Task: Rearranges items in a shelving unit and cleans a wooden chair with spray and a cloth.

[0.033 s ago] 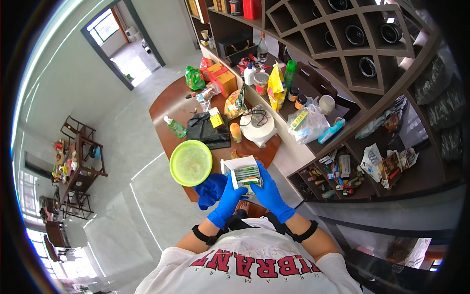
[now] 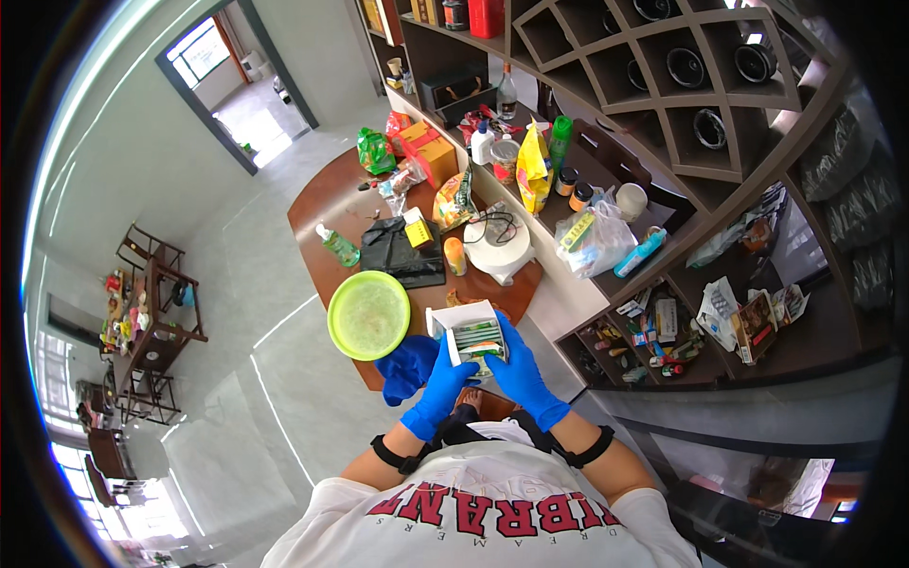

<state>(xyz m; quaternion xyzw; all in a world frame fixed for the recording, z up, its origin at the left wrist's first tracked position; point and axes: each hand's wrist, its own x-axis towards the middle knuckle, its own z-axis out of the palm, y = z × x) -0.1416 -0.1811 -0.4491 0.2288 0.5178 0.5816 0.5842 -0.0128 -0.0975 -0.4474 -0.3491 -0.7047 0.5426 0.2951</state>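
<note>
A small white carton (image 2: pixel 457 316) with its flap up is held before my body, over the near edge of the table. Several green and white sachets (image 2: pixel 479 336) stand packed in a row inside it. My left hand (image 2: pixel 450 378), in a blue glove, grips the carton's left side. On the other side my right hand (image 2: pixel 512 363), gloved in blue too, is closed round it. Both thumbs lie at the near side of the opening. A crumpled blue cloth (image 2: pixel 407 367) is on the table just left of my left hand, beside a lime-green basin (image 2: pixel 369 315).
The brown table (image 2: pixel 312 204) also bears a green pump bottle (image 2: pixel 338 244), a black bag (image 2: pixel 386 260), an orange-capped bottle (image 2: pixel 455 256) and a white round appliance (image 2: pixel 499 248). To the right, a counter holds a plastic bag (image 2: pixel 595 244) and a spray can (image 2: pixel 641 252), with shelves below.
</note>
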